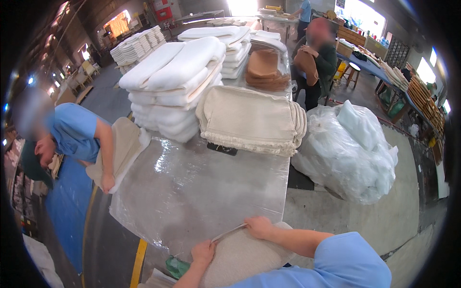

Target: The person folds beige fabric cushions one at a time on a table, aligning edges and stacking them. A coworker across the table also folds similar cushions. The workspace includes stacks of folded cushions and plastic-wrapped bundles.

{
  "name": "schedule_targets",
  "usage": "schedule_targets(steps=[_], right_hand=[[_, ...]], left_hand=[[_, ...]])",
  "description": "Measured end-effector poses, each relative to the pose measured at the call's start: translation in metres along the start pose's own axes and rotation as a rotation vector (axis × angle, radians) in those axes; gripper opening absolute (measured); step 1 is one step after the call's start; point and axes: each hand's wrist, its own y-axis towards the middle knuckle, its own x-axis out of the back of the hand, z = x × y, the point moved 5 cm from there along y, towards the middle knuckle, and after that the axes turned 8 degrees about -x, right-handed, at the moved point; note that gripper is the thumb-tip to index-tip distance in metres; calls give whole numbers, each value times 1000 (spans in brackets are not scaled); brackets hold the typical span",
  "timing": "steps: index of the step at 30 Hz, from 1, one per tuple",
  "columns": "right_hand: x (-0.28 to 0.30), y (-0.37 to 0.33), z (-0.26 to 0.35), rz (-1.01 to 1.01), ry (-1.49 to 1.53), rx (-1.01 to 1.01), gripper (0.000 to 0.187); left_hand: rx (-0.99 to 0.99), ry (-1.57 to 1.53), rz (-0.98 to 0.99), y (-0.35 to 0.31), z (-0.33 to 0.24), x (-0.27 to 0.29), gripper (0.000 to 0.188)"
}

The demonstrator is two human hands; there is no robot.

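A beige fabric cushion cover (242, 257) lies against my body at the near edge of the plastic-covered table (206, 197). My left hand (204, 252) grips one end of its top edge, fingers closed. At the other end my right hand (258, 227) pinches the same edge, so it runs taut between them. What fills the cover, if anything, is hidden. Green plastic (177, 266) shows beside my left forearm. Farther up the table sits a stack of folded beige covers (252, 117), with a dark flat object (222, 149) partly under it.
White padding (173, 72) is piled at the table's far left, brown covers (264, 69) behind the beige stack. A large clear bag of white filling (348, 149) stands right of the table. One co-worker (79, 129) handles a beige cover at left; another (317, 62) holds a brown piece.
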Motion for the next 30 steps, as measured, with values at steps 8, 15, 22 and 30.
schedule_targets(steps=[8,15,22,30], right_hand=[[-7,5,-4,-2,-47,43,22],[23,-15,26,20,54,188,51],[9,-100,52,754,-338,358,81],[-13,-69,36,735,-296,302,86]], left_hand=[[-54,-9,-65,6,-1,-3,53],[-179,40,-96,-3,-16,28,54],[-418,-266,497,-70,-68,7,73],[-304,-178,459,-52,-74,-6,78]])
